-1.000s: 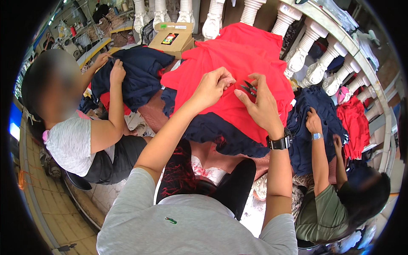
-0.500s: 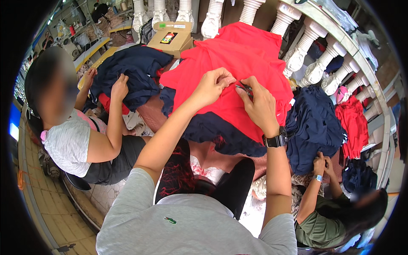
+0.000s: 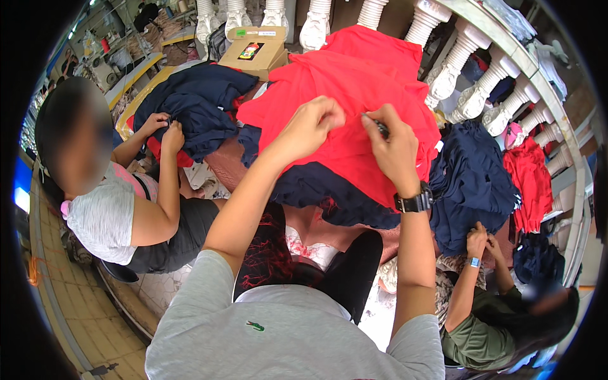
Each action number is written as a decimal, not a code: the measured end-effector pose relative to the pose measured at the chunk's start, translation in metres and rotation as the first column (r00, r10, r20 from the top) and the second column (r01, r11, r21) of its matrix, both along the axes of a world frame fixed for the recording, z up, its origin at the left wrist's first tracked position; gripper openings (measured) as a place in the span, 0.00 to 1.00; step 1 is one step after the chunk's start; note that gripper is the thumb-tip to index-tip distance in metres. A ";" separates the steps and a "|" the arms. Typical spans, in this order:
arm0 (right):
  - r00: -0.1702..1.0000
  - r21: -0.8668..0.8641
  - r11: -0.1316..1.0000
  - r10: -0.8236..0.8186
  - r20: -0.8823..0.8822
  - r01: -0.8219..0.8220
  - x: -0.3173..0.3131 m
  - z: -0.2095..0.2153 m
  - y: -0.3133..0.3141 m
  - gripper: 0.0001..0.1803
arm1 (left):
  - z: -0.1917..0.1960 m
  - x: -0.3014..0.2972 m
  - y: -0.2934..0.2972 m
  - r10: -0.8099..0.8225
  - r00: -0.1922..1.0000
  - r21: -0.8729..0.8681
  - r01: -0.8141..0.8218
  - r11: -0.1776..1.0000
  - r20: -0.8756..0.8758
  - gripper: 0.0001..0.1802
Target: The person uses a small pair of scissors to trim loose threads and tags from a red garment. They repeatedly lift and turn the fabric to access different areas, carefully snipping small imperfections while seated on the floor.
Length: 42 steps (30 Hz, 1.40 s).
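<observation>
A red garment lies spread over a pile of dark cloth in front of me. Over its middle is my left hand, fingers curled together; whatever may be pinched in them is too small to make out. To the right, my right hand is closed around small dark thread snips, mostly hidden by the fingers. The two hands are apart, with red cloth showing between them. Navy garments stick out from under the red one on the near side.
Co-workers sit at my left and right, handling navy garments and another navy pile. A cardboard box stands behind the cloth. White balusters line the far and right sides, with a red garment beside them.
My left hand has come off the red cloth it was pinching and drawn slightly left and up. The right hand has moved a little right with the snips, widening the gap.
</observation>
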State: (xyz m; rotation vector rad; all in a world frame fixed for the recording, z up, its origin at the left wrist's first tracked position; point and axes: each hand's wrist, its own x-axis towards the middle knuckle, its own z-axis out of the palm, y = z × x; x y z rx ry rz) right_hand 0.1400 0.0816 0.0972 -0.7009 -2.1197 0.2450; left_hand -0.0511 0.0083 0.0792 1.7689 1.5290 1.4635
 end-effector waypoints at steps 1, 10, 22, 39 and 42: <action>0.994 -0.112 0.990 0.071 -0.084 -0.080 0.005 -0.001 0.007 0.10 | 0.004 -0.002 -0.018 0.064 0.969 0.042 -0.055 0.998 -0.238 0.08; 0.958 -0.341 0.905 0.191 -0.211 -0.256 0.001 -0.018 0.022 0.15 | -0.031 0.047 0.000 0.400 0.839 0.331 -0.283 0.900 -0.369 0.10; 0.962 -0.109 0.960 0.265 0.062 -0.257 0.013 -0.011 0.014 0.08 | -0.027 0.016 0.012 0.122 0.970 -0.016 -0.121 0.993 0.209 0.05; 0.967 -0.168 0.969 0.146 -0.209 -0.183 0.018 -0.007 0.007 0.13 | 0.006 0.007 -0.059 -0.009 0.962 -0.082 -0.014 0.996 -0.273 0.09; 0.976 -0.334 0.929 0.098 -0.196 -0.161 0.017 -0.008 -0.001 0.19 | -0.003 0.035 -0.061 0.259 0.890 0.176 -0.206 0.963 -0.375 0.10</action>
